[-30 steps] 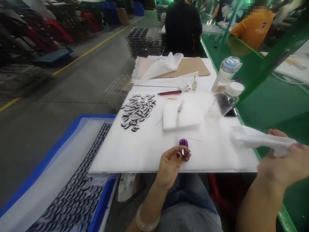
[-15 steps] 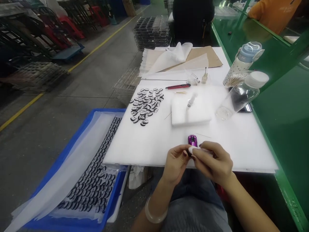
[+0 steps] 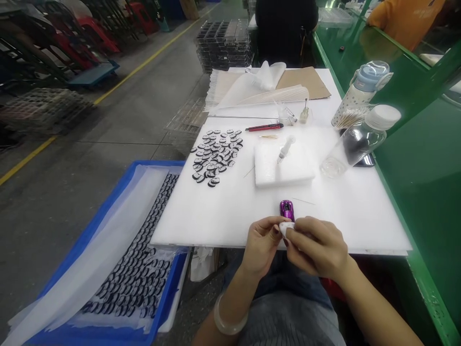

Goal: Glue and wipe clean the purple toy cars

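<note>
At the near edge of the table both my hands meet, fingers pinched together. My left hand grips a small black part, now almost fully covered. Against it my right hand presses a folded white cloth, held between thumb and fingers. Just beyond the fingertips sits a shiny purple toy car. A thin needle-like rod lies to its right. Farther off, a syringe rests on a white foam block. Many small black-and-white parts are spread out on the left of the table.
A clear bottle, cotton swabs and a dotted drinking bottle stand at the right. A red utility knife lies behind the foam. On the floor at left, a blue tray holds rows of parts. A person sits ahead.
The white cloth has turned and spread over the black part, whose dark edge showed before. My right fingers have shifted slightly; my left hand is nearly unchanged.
</note>
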A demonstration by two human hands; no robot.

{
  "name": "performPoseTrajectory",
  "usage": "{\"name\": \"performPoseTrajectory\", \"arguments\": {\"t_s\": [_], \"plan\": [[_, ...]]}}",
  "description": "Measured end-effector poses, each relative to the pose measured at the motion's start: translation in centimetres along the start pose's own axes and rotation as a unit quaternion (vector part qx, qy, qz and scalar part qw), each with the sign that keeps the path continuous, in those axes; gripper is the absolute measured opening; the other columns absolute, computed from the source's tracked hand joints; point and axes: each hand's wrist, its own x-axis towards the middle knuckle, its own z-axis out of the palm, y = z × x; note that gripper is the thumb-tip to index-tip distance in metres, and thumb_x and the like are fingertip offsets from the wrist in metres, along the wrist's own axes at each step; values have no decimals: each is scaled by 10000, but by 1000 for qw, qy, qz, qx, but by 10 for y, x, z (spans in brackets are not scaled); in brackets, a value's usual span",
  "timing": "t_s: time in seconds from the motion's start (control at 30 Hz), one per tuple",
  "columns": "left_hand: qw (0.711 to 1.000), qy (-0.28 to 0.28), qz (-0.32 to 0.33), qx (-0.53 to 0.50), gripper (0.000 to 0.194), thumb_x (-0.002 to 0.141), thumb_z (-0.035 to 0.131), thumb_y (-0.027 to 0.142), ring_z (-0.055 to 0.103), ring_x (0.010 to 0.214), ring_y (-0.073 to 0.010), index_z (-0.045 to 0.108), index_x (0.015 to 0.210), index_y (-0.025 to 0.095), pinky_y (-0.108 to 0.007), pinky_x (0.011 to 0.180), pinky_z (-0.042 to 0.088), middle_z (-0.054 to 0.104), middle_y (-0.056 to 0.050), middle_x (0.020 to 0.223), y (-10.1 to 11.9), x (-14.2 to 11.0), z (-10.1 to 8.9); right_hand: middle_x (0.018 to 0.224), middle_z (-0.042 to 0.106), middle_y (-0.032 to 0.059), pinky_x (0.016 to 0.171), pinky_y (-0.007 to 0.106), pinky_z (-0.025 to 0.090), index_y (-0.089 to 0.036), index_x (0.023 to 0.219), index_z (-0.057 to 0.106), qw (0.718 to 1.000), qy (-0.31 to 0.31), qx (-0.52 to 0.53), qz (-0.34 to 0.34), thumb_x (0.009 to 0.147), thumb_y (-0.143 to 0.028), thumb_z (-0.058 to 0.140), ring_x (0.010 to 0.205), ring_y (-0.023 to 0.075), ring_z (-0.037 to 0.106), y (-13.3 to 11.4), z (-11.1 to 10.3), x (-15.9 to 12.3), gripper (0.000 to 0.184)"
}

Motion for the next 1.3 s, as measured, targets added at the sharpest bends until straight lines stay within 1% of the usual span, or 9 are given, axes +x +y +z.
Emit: {"name": "performPoseTrajectory", "arguments": {"t_s": [0.13, 0.27, 0.33, 0.47, 0.57, 0.83, 1.13, 1.2, 1.3], "plan": [[1000, -18, 12, 16, 276, 685, 869, 418, 696, 726, -104, 803, 837, 197, -177, 719, 568, 760, -50, 786, 1, -1, -2, 783, 592, 34, 500, 237, 430, -161, 886, 632, 1000, 1, -12, 18, 841, -85, 603, 607, 100, 526, 5, -20, -9, 93], [972, -21, 93, 215, 278, 798, 780, 413, 724, 793, -159, 790, 946, 178, -252, 770, 604, 769, -77, 850, 13, -5, -8, 838, 653, 34, 606, 239, 506, -189, 856, 656, 973, 94, 5, 212, 830, -115, 698, 716, 125, 620, 17, -33, -30, 90], [904, -17, 187, 385, 213, 833, 755, 330, 723, 813, -166, 777, 972, 171, -260, 776, 605, 769, -75, 886, 19, -5, -12, 860, 687, 29, 698, 271, 542, -202, 817, 658, 947, 98, 32, 303, 811, -181, 752, 788, 158, 662, 22, -31, -42, 96], [693, -25, 397, 602, 163, 825, 747, 169, 703, 820, -160, 744, 989, 160, -265, 768, 598, 753, -59, 896, 18, -1, -16, 892, 724, 27, 664, 254, 531, -198, 781, 607, 906, 0, 79, 416, 859, -282, 690, 755, 160, 682, 21, -20, -55, 142], [623, -35, 455, 635, 187, 835, 725, 132, 677, 819, -161, 713, 1020, 149, -278, 744, 596, 729, -63, 896, 11, 3, -16, 635, 620, -19, 448, 212, 363, -201, 756, 547, 884, -62, 99, 453, 892, -332, 620, 495, 101, 511, 17, -14, -53, 202], [659, -5, 418, 625, 170, 825, 732, 133, 671, 824, -139, 702, 991, 156, -251, 759, 581, 710, -41, 891, 11, 1, -17, 622, 556, -34, 442, 202, 349, -204, 782, 527, 889, -58, 134, 435, 903, -323, 625, 496, 86, 462, 14, -11, -48, 196], [681, 56, 382, 622, 158, 835, 715, 169, 689, 850, -163, 723, 992, 185, -290, 783, 587, 731, -44, 913, 12, -1, -21, 935, 714, 21, 673, 223, 547, -195, 878, 550, 968, -94, 128, 196, 890, -90, 575, 810, 130, 691, 9, -7, -40, 108], [712, 51, 368, 595, 177, 824, 727, 172, 690, 856, -168, 735, 1000, 194, -294, 796, 585, 738, -45, 919, 13, -2, -22, 956, 718, 40, 647, 220, 545, -194, 872, 562, 962, -36, 115, 244, 875, -106, 617, 832, 147, 697, 9, -11, -43, 104], [843, 5, 279, 460, 165, 848, 723, 233, 687, 864, -158, 751, 1007, 201, -270, 798, 578, 742, -58, 934, 20, -5, -23, 1079, 721, 87, 569, 223, 534, -201, 866, 520, 900, 81, 180, 389, 902, -188, 629, 823, 170, 708, 13, -22, -51, 116]]}}
